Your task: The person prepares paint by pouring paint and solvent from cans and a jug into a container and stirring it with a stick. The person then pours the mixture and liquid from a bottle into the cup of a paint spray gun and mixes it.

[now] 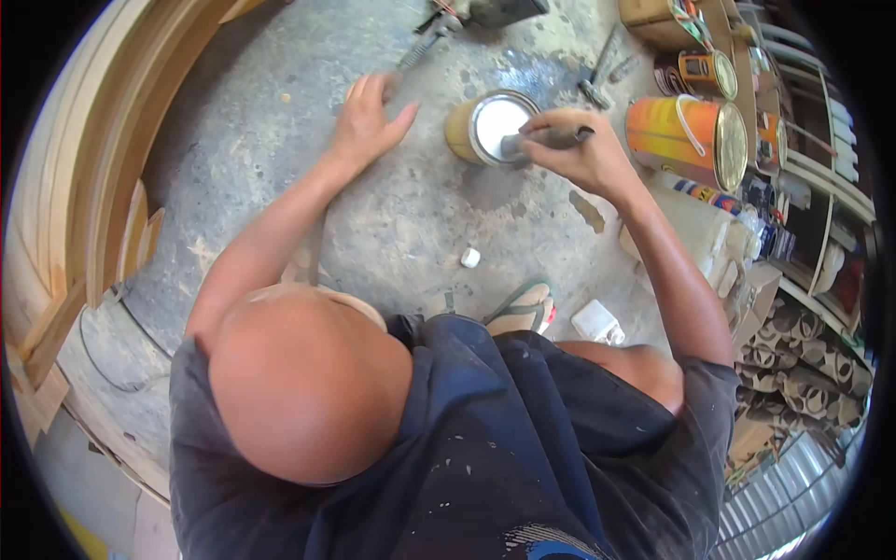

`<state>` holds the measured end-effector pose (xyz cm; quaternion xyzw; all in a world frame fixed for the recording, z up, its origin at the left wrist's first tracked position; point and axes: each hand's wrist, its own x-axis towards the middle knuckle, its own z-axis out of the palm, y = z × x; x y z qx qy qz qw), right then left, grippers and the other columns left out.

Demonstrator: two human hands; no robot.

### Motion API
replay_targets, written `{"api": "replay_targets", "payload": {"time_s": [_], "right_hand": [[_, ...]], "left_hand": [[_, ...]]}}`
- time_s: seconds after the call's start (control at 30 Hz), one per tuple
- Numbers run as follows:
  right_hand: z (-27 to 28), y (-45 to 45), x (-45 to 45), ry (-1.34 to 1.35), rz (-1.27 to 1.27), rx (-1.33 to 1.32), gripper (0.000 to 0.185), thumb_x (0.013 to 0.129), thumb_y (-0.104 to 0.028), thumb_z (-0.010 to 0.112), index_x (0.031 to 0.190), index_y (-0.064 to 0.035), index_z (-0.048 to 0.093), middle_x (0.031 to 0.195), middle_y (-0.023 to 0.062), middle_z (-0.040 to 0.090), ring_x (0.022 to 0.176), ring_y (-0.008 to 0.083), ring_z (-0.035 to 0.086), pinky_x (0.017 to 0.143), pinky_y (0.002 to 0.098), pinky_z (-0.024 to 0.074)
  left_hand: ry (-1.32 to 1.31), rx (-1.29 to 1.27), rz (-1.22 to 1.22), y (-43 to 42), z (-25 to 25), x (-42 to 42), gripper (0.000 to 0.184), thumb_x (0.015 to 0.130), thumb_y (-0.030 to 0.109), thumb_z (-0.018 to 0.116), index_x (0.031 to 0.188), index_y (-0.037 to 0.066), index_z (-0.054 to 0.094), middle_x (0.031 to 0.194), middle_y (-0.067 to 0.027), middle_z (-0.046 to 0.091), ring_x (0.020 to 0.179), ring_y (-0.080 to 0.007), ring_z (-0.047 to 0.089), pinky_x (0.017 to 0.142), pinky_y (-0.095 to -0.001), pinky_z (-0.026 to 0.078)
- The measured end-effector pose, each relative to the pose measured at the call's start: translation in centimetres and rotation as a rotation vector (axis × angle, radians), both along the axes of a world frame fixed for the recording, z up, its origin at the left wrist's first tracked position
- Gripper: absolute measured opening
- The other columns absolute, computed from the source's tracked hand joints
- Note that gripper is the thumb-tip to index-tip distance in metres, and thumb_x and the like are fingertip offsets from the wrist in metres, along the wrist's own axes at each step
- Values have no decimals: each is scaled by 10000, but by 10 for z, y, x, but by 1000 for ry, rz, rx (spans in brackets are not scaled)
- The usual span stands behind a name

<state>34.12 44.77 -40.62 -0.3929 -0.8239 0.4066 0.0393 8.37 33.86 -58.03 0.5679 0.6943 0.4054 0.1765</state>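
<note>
In my right hand (pixel 597 159) is a paintbrush (pixel 558 138) with a dark handle, gripped between thumb and fingers. Its grey lower end reaches over the near right rim of a round metal can (pixel 461 131). White liquid (pixel 499 123) shows inside this can, which stands upright on the floor. My left hand (pixel 369 121) is left of the can, low over the concrete and apart from it. Its thumb is spread from the fingers, and it holds nothing that I can see. Beyond its fingertips lies a blurred metal tool (pixel 425 47) with a dark part.
On the right stand an orange-yellow bucket (pixel 667 131), a smaller tin (pixel 705 75) and a shelf. A white cap (pixel 470 257) and a small white bottle (pixel 597 322) lie on the concrete floor (pixel 392 233). Curved wooden pieces (pixel 121 140) stand at the left.
</note>
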Motion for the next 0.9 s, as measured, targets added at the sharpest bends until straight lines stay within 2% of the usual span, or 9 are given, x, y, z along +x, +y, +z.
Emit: {"api": "replay_targets", "payload": {"time_s": [0.03,0.1,0.13,0.27,0.3,0.43,0.63,0.77,0.9], "right_hand": [[-3,2,3,21,12,5,176,764,-123,739,907,-20,749,750,48,708,626,218,605,659,307,514],[-11,9,1,228,210,140,197,779,-111,752,949,-15,731,876,72,702,752,196,626,706,283,503],[-13,10,-4,247,218,148,197,779,-111,752,949,-15,731,876,72,702,752,196,626,706,283,503],[-9,12,-4,116,240,225,201,776,-100,768,961,-28,733,879,78,691,788,210,631,728,292,501],[-6,13,-3,117,234,232,201,776,-100,768,961,-28,733,879,78,691,788,210,631,728,292,501],[3,11,0,-99,198,91,203,774,-84,775,961,-23,727,891,85,693,816,222,635,739,303,502],[-9,-5,5,-8,51,14,198,771,-76,774,953,-18,725,890,88,696,801,225,634,735,317,503],[-15,-5,7,71,80,55,215,765,-96,783,958,-17,727,914,98,703,801,228,632,739,319,502],[-18,10,6,196,155,147,227,764,-93,785,970,-15,727,922,107,710,791,230,632,751,323,506]], "left_hand": [[21,5,12,14,-2,-6,433,801,271,747,1120,32,576,986,-113,590,884,-259,579,819,-359,494],[204,143,101,42,-7,-15,599,848,324,727,1301,-10,523,1128,-166,585,1005,-295,598,914,-372,492],[223,151,109,52,-7,-19,599,848,324,727,1301,-10,523,1128,-166,585,1005,-295,598,914,-372,492],[271,-72,36,90,-11,-15,778,851,337,706,1461,-27,390,1271,-219,540,1160,-355,565,1016,-393,461],[273,-64,31,97,-13,-14,778,851,337,706,1461,-27,390,1271,-219,540,1160,-355,565,1016,-393,461],[81,-77,2,117,-28,-2,824,854,328,681,1504,-40,331,1296,-239,535,1194,-374,549,1039,-396,451],[10,-223,83,136,-34,7,752,878,252,634,1497,-54,336,1280,-241,544,1172,-369,553,1027,-390,451],[16,-37,-74,140,-49,4,648,902,170,571,1480,-47,377,1247,-221,569,1104,-353,576,993,-380,462],[-11,35,-56,128,-36,-3,616,904,111,542,1490,-9,397,1213,-202,585,1055,-338,579,962,-372,466]]}}
